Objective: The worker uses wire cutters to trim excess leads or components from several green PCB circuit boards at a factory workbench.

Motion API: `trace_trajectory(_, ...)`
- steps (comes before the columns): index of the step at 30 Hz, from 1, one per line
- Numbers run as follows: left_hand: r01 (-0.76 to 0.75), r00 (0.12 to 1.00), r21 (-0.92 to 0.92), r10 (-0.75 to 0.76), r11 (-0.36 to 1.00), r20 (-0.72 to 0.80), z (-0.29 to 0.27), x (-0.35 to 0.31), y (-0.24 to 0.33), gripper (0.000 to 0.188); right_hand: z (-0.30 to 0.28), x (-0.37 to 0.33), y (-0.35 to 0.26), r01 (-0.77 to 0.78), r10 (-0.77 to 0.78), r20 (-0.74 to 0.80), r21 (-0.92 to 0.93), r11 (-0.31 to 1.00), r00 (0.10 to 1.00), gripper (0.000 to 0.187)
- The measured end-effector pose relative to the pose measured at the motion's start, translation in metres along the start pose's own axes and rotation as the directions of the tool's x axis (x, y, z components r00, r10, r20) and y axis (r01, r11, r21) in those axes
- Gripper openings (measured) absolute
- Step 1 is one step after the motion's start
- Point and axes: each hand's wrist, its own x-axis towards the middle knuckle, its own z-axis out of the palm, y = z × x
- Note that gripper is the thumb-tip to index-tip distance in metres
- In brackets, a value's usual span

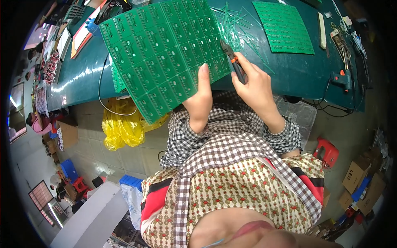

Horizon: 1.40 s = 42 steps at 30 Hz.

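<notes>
Green gridded board (163, 56), pinched by the left hand (200, 99); right hand (258, 86) wraps its fingers (248, 64) around dark pliers (238, 72).

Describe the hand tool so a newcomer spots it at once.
Over the dark green table, the left hand holds a large rectangular green circuit-board panel. At the panel's right edge, the right hand grips dark metal pliers. Their orange handle bands set them apart from the thin green strips beyond.

The circuit board (167, 56) looks smooth and slightly glossy, the desk (78, 91) shiny. The yellow bag (122, 128) is crinkled, glossy plastic. The cutters (234, 62) seem metal at the tip.
</notes>
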Motion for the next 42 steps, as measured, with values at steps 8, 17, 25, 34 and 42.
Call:
trace_trajectory(8,0.094,0.995,-0.202,-0.088,0.975,0.037,-0.008,0.006,0.000,0.042,-0.005,0.006,0.034,-0.179,0.038,0.223,0.658,0.731,0.974,0.057)
trace_trajectory(17,0.285,0.958,-0.464,-0.243,0.839,0.150,-0.016,0.005,0.002,0.047,-0.027,0.024,0.016,-0.328,0.020,0.392,0.740,0.587,0.920,0.054)
trace_trajectory(25,0.202,0.975,-0.313,-0.162,0.928,0.149,-0.015,0.002,-0.003,0.044,-0.018,0.024,0.017,-0.254,0.062,0.296,0.674,0.693,0.953,0.044)
trace_trajectory(34,-0.149,0.980,0.222,0.114,0.964,0.164,0.003,-0.008,0.006,0.034,0.002,0.026,0.018,0.041,-0.040,-0.129,0.010,0.999,0.991,0.049)
trace_trajectory(42,0.364,0.929,-0.492,-0.271,0.791,0.251,-0.019,0.004,0.002,0.042,-0.035,0.042,0.011,-0.313,0.087,0.331,0.728,0.610,0.940,0.059)
